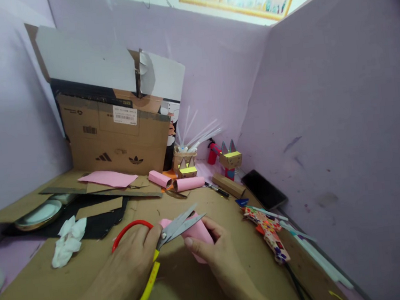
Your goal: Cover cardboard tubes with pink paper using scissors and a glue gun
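Observation:
My left hand (135,255) is closed on a pair of scissors (174,229), which has one red handle and one yellow handle. The scissor blades are spread apart and point right, across the top of a pink tube (201,235). Fingers and thumb of my right hand (218,249) wrap round that tube and hold it tilted above the cardboard sheet (177,284). Farther back lie two more pink rolls, one on the left (159,178) and one on the right (190,184).
A large cardboard box (117,139) stands at the back left. Pink paper (108,179), crumpled tissue (69,241) and plates (39,214) lie at left. On the right are a black phone (264,189), a floral-patterned glue gun (270,233), and a cardboard figure (231,160).

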{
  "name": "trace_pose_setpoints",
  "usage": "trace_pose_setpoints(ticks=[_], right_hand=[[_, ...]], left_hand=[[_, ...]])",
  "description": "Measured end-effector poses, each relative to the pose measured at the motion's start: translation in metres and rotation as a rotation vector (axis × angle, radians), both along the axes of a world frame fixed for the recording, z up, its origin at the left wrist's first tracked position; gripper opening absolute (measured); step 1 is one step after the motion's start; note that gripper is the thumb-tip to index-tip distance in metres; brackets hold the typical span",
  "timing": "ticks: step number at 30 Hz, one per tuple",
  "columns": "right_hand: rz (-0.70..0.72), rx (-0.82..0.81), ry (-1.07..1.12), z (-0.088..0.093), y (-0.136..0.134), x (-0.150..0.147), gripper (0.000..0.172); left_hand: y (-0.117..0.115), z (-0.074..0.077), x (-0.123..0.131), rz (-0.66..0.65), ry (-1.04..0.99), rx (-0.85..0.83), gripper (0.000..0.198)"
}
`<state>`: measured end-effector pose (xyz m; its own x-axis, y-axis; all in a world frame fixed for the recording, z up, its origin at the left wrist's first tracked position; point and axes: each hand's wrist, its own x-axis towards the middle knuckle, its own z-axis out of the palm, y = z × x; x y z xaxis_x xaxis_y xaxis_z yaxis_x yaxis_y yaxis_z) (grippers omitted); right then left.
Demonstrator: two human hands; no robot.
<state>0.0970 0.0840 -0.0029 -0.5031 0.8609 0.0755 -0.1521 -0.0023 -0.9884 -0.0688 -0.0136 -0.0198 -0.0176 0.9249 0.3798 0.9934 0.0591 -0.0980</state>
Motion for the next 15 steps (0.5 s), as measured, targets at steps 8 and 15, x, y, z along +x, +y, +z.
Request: trace_pose_setpoints(ticks=[8, 15], right_hand=[[-0.023, 0.016, 0.006, -0.0022, 0.001, -0.0009, 0.028], [-0.044, 0.009, -0.006, -0.0009, 0.0022, -0.0015, 0.029]], left_hand=[[-0.0032, 0.008, 0.007, 0.054, -0.042, -0.036, 0.046], [-0.0053, 0.0112, 0.004, -0.019, -0.107, -0.028, 0.045]])
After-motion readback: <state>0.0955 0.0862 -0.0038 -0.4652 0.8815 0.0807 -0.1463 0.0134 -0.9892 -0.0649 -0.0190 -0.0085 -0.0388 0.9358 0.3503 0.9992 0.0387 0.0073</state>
